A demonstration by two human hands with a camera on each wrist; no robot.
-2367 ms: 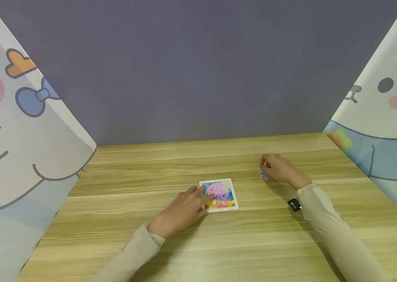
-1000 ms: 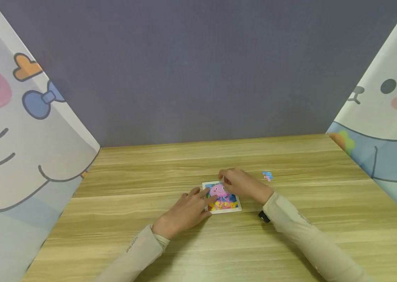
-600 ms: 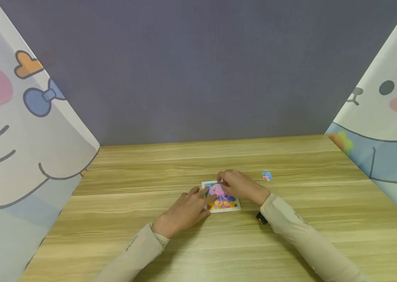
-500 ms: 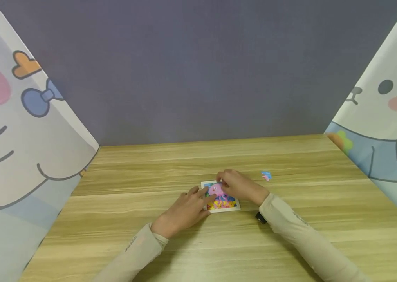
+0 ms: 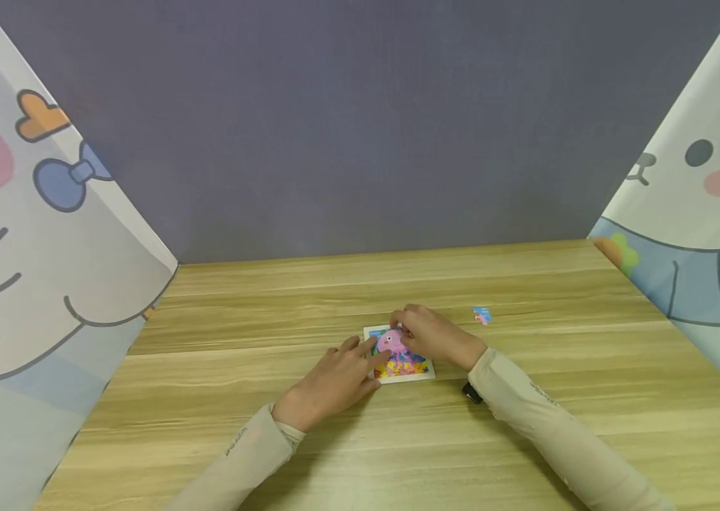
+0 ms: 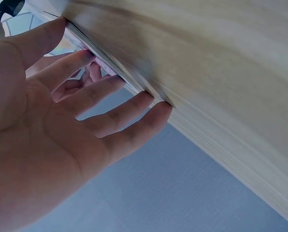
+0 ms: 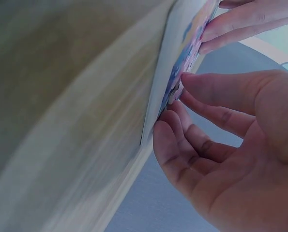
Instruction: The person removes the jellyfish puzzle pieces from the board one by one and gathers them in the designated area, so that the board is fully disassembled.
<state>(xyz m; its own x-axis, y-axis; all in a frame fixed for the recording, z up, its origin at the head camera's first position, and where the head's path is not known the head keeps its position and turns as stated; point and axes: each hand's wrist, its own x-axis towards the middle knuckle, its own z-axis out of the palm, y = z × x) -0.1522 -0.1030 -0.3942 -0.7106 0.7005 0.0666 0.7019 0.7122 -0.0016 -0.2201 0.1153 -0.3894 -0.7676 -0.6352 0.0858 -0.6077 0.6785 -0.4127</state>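
Note:
A small jigsaw puzzle (image 5: 405, 366) of a pink jellyfish, with a white border, lies flat on the wooden table. My left hand (image 5: 331, 383) spreads its fingers over the puzzle's left side, fingertips resting on the picture and the border. At the upper right corner, my right hand (image 5: 438, 338) pinches a puzzle piece (image 7: 174, 93) between thumb and fingers, down at the puzzle's surface. Most of that piece is hidden by the fingers. One loose blue and pink puzzle piece (image 5: 482, 316) lies on the table beyond the right hand.
The wooden table (image 5: 258, 319) runs back to a grey panel (image 5: 366, 128). Cartoon-printed panels stand at the left (image 5: 66, 234) and right (image 5: 705, 213). A small black device (image 5: 472, 392) shows under the right wrist.
My right hand has come left from the loose pieces to the puzzle's upper right corner, bringing one piece. Over the last second it barely shifts. The left hand keeps its place on the puzzle.

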